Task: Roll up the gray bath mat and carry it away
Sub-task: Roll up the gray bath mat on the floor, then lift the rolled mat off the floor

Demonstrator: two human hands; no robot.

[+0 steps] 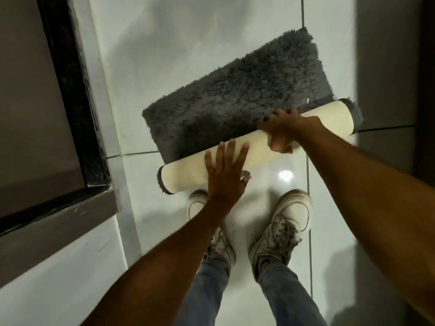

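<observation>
The gray bath mat [237, 95] lies on the white tiled floor, shaggy side up, with its near end rolled into a cream-backed roll [188, 172] that runs from lower left to upper right. My left hand [226, 175] lies flat on the left part of the roll, fingers spread. Farther right, my right hand [282, 130] wraps around the roll, fingers over the top and thumb underneath. The far half of the mat is still flat.
My two white sneakers [282, 229] stand just behind the roll. A black-framed step or threshold [77, 109] runs along the left. A dark wall or door [423, 78] borders the right. Glossy floor tiles [164, 43] extend beyond the mat.
</observation>
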